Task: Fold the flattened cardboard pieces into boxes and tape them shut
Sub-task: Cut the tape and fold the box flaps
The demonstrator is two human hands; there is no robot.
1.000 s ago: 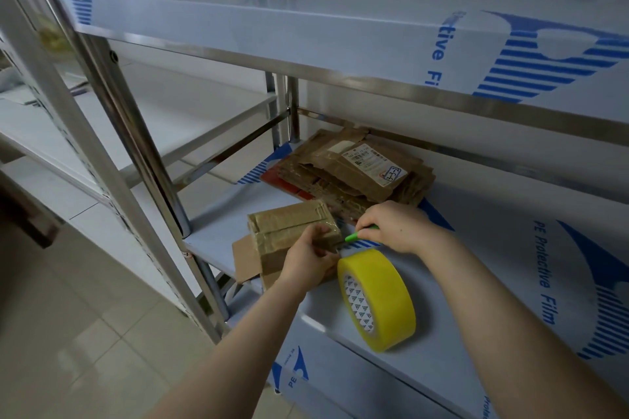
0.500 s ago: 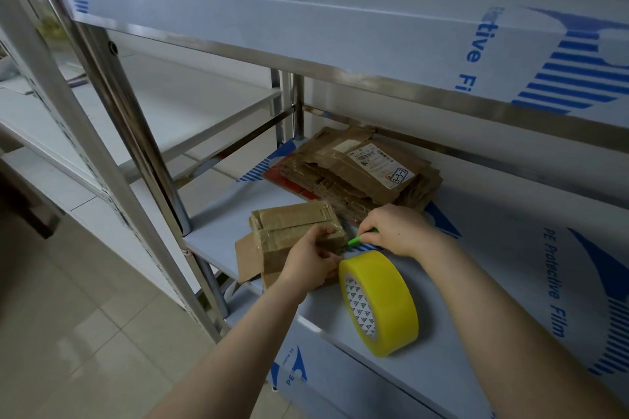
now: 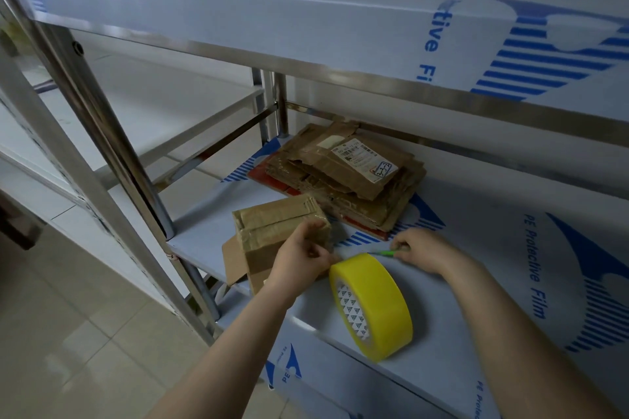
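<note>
A small folded cardboard box [image 3: 272,228], wrapped in old brown tape, stands near the shelf's left front corner with one flap hanging open at its lower left. My left hand [image 3: 303,258] grips the box's right end. My right hand [image 3: 425,250] lies on the shelf to the right of the box and holds a thin green tool [image 3: 384,252] pointing left toward the box. A yellow tape roll [image 3: 374,306] stands on edge just in front of both hands. Behind them lies a stack of flattened cardboard pieces [image 3: 343,177] with a white shipping label on top.
The work goes on upon the middle metal shelf [image 3: 476,282], covered in blue-printed protective film. Another shelf [image 3: 306,17] hangs close overhead. Steel posts [image 3: 112,146] stand at the left. Tiled floor [image 3: 68,350] lies below at the left.
My right hand with the green tool has drawn away to the right from the box. My left hand keeps its grip on the box. The tape roll has not moved.
</note>
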